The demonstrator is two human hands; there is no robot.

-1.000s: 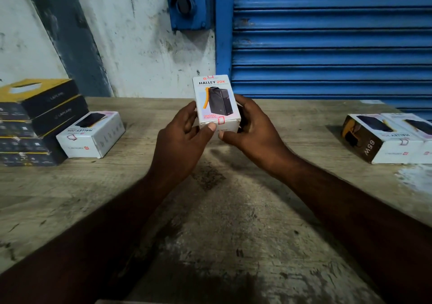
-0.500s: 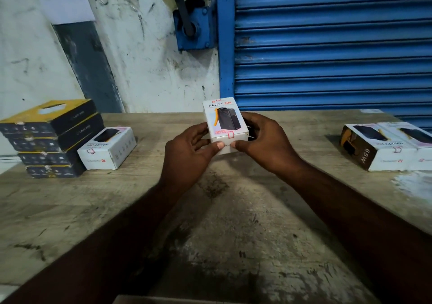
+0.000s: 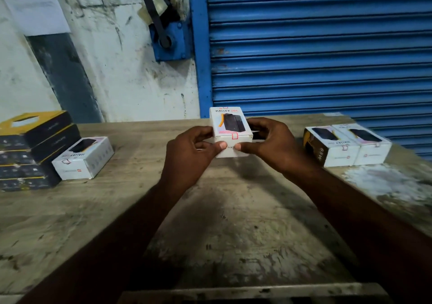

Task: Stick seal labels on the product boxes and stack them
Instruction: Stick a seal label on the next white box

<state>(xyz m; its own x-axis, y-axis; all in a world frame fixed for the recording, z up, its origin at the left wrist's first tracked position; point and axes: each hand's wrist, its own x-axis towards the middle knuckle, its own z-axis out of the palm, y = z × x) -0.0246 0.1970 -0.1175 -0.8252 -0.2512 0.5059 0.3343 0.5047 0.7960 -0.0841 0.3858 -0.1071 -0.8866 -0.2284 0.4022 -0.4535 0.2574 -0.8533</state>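
Both hands hold one box [image 3: 230, 126] up over the desk [image 3: 233, 222], about halfway between its left and right edges and closer to the far edge. The left hand [image 3: 189, 156] grips the left side of the box, with its fingers curled behind and its thumb pressed on the near face. The right hand [image 3: 273, 147] grips the right side the same way. The two thumbs sit close together, not quite touching. A small red label [image 3: 234, 136] is folded over the near top edge of the box, just above the thumbs. The top of the box says HALLEY 20K and shows a dark thing.

At the left edge of the desk stands a stack [image 3: 30, 149] of dark boxes with yellow on top. A white box [image 3: 84, 157] lies just beside it. Near the right edge lie a brown-sided box [image 3: 327, 149] and a pale box [image 3: 369, 146], side by side and touching. Behind the desk are a blue shutter [image 3: 315, 46] and a dirty white wall [image 3: 121, 74].
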